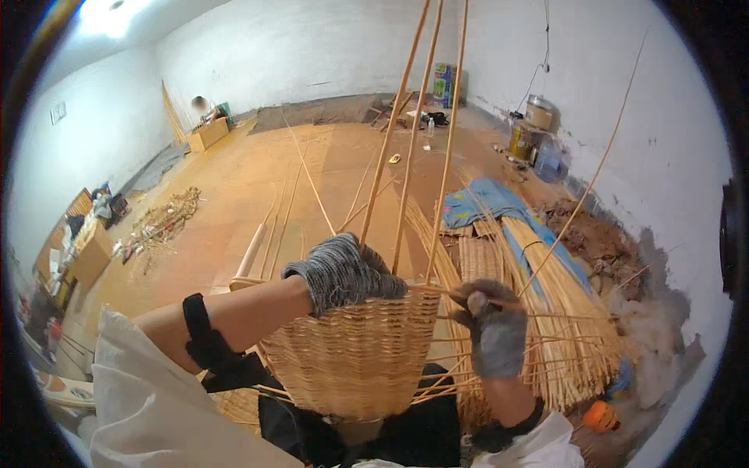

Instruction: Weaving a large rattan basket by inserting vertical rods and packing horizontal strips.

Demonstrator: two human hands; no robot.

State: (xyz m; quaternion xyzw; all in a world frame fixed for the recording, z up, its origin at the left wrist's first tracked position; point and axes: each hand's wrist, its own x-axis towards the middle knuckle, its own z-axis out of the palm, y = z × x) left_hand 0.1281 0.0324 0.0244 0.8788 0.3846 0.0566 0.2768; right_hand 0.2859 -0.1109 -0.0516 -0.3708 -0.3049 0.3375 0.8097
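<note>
Woven basket [355,355], lower centre of frame, mouth upward.
Cane [437,290] extends rightward from its top, pinched by the nearer right hand's [497,331] fingers; left hand [339,269] overlies basket, finger closure undeterminable.

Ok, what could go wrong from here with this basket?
The thin rod at the right hand might crack or slip if bent too sharply at the rim. The basket could tilt if the left hand loosened on its rim. The tall upright rods, loose above, might get in the hands' way.
</note>
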